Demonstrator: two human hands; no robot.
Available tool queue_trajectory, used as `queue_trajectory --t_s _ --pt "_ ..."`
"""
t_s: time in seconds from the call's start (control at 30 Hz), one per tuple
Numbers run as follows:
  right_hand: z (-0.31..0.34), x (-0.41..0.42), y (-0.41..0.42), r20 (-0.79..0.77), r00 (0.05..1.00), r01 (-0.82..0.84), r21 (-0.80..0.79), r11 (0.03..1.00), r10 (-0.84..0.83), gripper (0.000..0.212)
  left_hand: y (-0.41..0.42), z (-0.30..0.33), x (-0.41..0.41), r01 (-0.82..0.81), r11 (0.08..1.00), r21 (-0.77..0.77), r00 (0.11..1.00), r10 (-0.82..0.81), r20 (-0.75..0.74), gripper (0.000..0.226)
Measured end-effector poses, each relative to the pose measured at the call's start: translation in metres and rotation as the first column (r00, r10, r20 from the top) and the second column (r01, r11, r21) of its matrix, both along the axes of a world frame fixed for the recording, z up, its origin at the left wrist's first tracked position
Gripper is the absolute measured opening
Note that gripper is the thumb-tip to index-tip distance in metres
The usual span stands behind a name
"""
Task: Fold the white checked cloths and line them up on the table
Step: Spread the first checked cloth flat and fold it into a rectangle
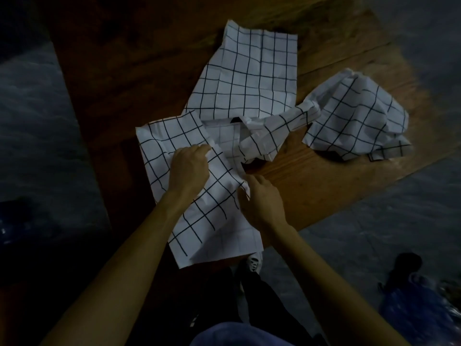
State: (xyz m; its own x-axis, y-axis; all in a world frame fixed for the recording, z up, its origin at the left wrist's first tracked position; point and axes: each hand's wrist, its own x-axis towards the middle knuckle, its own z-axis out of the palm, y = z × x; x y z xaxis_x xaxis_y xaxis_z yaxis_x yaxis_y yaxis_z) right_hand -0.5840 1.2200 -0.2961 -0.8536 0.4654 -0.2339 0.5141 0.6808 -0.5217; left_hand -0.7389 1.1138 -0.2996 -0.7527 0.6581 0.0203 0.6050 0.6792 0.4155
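Observation:
Three white cloths with black checks lie on a brown wooden table (pixel 311 186). The near cloth (pixel 199 221) is partly spread and hangs over the table's front edge. My left hand (pixel 188 168) pinches a fold near its middle. My right hand (pixel 259 198) grips its right edge, where the fabric is bunched. A second cloth (pixel 252 73) lies flat behind it, reaching to the far side. A third cloth (pixel 356 118) sits crumpled at the right, with a twisted tail (pixel 269 136) running toward the near cloth.
The table's right edge runs diagonally close to the crumpled cloth. Dark grey floor surrounds the table. A blue object (pixel 424 303) lies on the floor at the lower right. My feet (pixel 253 263) show below the front edge.

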Motion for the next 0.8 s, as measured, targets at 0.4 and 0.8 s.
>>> queue_trajectory --t_s 0.4,0.8 --pt "0.018 -0.059 0.001 -0.071 0.997 -0.016 0.003 1.0 0.016 0.041 -0.017 0.042 0.005 -0.028 0.972 0.232 0.995 0.05 -0.091 0.029" --pt "0.094 -0.077 0.03 -0.252 0.915 -0.27 0.202 0.941 0.316 0.02 0.02 0.121 -0.019 0.195 0.974 0.112 0.952 -0.215 0.216 0.057"
